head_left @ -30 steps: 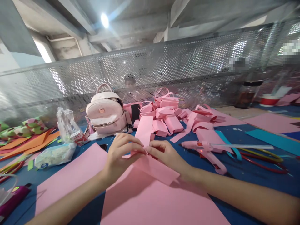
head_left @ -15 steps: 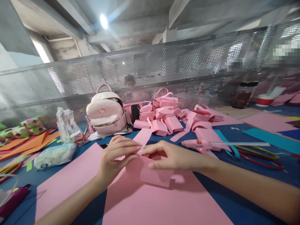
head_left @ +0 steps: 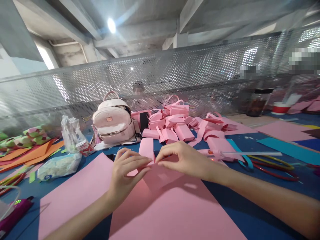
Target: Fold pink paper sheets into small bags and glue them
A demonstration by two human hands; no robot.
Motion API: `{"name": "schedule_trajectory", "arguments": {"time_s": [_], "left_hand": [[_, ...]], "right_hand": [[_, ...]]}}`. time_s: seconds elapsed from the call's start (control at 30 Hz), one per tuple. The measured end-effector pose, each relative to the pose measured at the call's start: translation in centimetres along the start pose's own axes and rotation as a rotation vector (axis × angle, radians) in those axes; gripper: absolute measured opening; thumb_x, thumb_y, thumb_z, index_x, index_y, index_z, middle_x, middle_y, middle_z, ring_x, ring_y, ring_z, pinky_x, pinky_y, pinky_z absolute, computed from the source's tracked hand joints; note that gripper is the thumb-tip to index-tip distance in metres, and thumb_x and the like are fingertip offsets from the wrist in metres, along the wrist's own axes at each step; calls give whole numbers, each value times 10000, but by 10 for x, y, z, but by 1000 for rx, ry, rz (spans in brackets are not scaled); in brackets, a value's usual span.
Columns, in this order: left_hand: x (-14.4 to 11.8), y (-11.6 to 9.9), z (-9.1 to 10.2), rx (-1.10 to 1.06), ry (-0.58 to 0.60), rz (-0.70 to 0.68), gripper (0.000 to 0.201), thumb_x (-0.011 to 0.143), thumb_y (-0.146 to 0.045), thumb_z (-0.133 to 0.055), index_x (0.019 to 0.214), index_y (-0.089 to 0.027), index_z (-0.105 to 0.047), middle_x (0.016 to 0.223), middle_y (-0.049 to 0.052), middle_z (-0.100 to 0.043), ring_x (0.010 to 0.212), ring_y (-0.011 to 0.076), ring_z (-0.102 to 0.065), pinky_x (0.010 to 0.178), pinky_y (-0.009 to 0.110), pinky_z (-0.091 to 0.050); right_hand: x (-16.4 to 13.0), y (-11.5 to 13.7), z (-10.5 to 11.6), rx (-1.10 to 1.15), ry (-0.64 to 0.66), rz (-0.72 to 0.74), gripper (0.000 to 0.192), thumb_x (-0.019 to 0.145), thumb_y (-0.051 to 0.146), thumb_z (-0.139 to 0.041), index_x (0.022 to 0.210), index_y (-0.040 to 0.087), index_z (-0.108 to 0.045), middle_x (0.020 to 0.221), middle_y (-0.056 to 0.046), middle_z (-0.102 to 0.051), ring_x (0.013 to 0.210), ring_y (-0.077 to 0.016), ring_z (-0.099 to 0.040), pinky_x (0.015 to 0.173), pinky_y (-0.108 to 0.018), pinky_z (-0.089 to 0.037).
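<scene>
Between my two hands is a small folded pink paper piece, tilted above a large flat pink sheet. A pink paper strip stands up from its far edge, just behind my fingertips. My left hand pinches the left end of that edge, thumb beneath and fingers on top. With thumb and forefinger closed, my right hand grips the same edge close beside it. My fingers partly hide the join between strip and folded piece.
Small pink paper bags with strip handles are heaped behind my hands. A pale backpack stands left of them. A pink glue gun lies at right near coloured rings. A metal mesh barrier runs behind.
My right hand has shifted slightly up and left, its fingers drawing together at the edge. The strip has swung more upright, and the folded piece has turned in my grip.
</scene>
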State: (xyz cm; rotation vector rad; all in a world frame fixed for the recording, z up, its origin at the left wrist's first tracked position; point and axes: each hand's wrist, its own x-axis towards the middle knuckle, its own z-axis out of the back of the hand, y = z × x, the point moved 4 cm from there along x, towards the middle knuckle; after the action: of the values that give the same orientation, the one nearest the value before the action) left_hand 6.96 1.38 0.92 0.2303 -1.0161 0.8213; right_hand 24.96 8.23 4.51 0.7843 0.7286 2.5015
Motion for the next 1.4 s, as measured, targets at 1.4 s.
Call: {"name": "schedule_trajectory", "arguments": {"time_s": [1.4], "left_hand": [[-3, -1, -9, 83, -27, 7, 73, 944, -232, -696, 909, -280, -739, 957, -3, -823, 848, 198, -682, 919, 436, -389]], "right_hand": [[-8, -5, -22, -286, -168, 111, 103, 883, 172, -712, 788, 210, -727, 785, 6, -730, 779, -168, -614, 670, -270, -398]]}}
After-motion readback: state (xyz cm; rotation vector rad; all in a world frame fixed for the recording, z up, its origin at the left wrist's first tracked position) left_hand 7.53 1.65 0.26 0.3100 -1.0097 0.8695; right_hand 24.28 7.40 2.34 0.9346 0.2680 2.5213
